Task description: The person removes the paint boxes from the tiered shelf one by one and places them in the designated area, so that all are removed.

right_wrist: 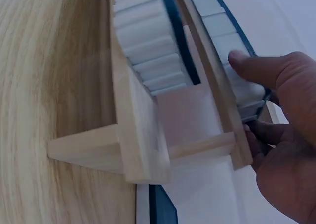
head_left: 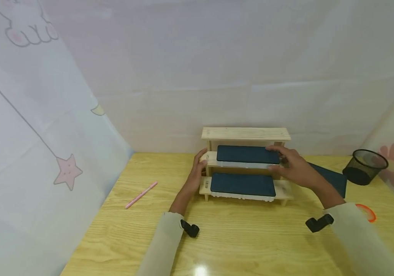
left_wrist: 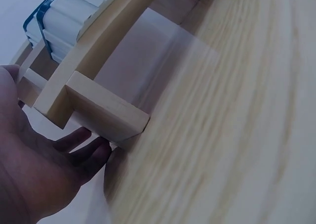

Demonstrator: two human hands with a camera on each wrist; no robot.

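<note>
Near the worktop's far edge, a wooden rack carries an upper box on its middle shelf and a lower box on its bottom one. The right grip is spread over the upper box's right end and grasps it — thumb against the white front, some fingers hidden behind. The left grip holds the rack's left end, thumb and forefinger astride the middle shelf; the left wrist view cuts off part of that hand. Toward the worktop's far right corner, beside a mesh cup, lies a dark panel — its outline partly covered by the right forearm. A pink pen lies near the left edge.
</note>
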